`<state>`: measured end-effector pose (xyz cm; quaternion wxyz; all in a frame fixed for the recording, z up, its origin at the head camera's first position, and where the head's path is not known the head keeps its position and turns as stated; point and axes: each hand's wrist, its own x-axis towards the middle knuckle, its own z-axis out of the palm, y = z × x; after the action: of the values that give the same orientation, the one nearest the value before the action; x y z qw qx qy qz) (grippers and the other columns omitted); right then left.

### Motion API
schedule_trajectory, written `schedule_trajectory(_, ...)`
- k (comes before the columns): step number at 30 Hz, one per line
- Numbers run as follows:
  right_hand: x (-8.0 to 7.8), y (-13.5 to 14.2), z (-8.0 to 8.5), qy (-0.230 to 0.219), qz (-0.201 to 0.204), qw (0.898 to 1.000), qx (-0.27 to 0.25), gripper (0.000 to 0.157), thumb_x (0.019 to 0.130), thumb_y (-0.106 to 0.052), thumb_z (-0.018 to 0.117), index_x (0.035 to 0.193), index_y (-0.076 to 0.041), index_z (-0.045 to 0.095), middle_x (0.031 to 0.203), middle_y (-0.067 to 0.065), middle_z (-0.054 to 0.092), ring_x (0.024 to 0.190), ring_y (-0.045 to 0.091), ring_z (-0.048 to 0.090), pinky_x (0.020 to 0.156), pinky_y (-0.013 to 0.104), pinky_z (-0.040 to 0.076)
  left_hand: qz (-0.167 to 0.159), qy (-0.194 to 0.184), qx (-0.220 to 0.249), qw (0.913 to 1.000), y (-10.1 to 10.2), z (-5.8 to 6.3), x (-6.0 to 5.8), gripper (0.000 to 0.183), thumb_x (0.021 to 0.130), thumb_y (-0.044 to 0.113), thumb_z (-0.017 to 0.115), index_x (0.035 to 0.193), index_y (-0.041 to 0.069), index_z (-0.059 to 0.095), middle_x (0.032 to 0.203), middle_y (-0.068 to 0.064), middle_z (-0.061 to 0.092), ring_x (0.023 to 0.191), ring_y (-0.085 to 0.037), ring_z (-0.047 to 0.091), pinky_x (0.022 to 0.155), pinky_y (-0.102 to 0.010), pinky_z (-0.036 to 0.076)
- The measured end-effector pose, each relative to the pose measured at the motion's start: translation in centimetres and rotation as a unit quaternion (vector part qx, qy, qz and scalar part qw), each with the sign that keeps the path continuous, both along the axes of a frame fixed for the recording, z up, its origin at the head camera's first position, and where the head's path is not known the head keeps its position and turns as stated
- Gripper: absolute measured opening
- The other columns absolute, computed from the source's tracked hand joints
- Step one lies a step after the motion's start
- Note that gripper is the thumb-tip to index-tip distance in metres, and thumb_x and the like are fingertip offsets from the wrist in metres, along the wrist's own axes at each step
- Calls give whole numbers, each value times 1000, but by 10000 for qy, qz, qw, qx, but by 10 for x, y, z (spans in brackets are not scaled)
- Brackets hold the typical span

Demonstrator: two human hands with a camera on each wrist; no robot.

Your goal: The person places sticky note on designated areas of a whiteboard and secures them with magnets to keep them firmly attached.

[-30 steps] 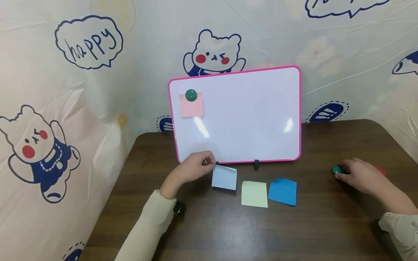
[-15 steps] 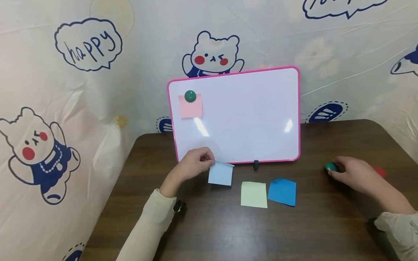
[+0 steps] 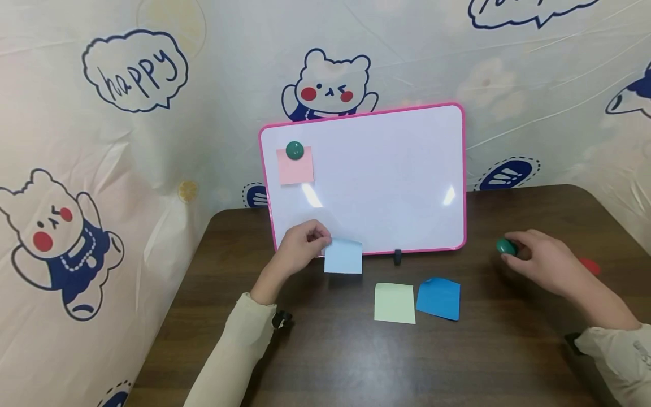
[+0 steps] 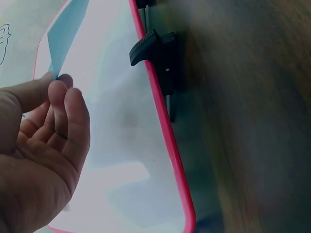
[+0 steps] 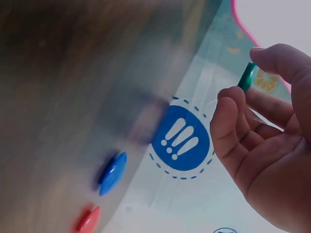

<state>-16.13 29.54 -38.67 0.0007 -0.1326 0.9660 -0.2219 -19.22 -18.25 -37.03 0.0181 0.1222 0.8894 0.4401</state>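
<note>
Between thumb and finger, my left hand pinches the upper left corner of a light blue sticky note. The note hangs before the lower edge of a pink-framed whiteboard; in the left wrist view the note is seen nearly edge-on. My right hand holds a round green magnet by its rim, over the table's right side. A pink sticky note is on the board's upper left under another green magnet.
A pale green sticky note and a bright blue sticky note lie on the brown table. A red magnet and a blue magnet rest at the right. Black clips grip the board's lower edge.
My left hand has lifted the light blue note off the table and up to the board's lower edge. My right hand has moved left and slightly away from me, carrying the green magnet.
</note>
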Motion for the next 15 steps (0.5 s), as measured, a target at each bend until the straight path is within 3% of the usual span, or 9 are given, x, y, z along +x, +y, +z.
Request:
schedule_trajectory(4, 1, -5, 6, -120, -56, 9999, -109, 52, 88, -30, 67, 126, 3, 51, 112, 21, 53, 91, 33, 51, 73, 53, 49, 180, 160, 216, 9995, 1, 2, -3, 5, 90, 22, 67, 90, 18, 63, 78, -2, 60, 67, -23, 55, 59, -36, 50)
schedule_trajectory(15, -2, -27, 13, 75, 66, 9993, -370, 48, 88, -27, 67, 125, 1, 52, 116, 21, 51, 96, 36, 51, 74, 54, 50, 558, 282, 680, 9957, 7, 3, -19, 13, 90, 30, 66, 94, 18, 64, 80, -4, 60, 67, -24, 57, 63, -35, 50)
